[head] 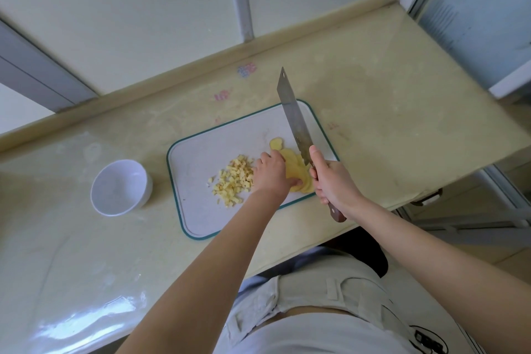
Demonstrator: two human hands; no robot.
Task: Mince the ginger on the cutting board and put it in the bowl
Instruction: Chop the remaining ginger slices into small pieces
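A white cutting board [201, 210] with a teal rim lies on the counter. On its middle sits a heap of small diced ginger pieces [234, 179]. To the right lies a row of overlapping yellow ginger slices [297, 169], with one end slice [276, 143] apart at the back. My left hand [273, 174] rests on the slices, fingers curled down onto them. My right hand [333, 184] grips the brown handle of a cleaver [293, 112], whose blade stands edge-down just right of the slices. A white bowl [120, 188] stands left of the board with nothing visible in it.
The beige counter [388, 123] ends close behind my right hand at its front edge. A raised ledge and window frames run along the back. Small pink and blue stickers [246, 69] lie behind the board.
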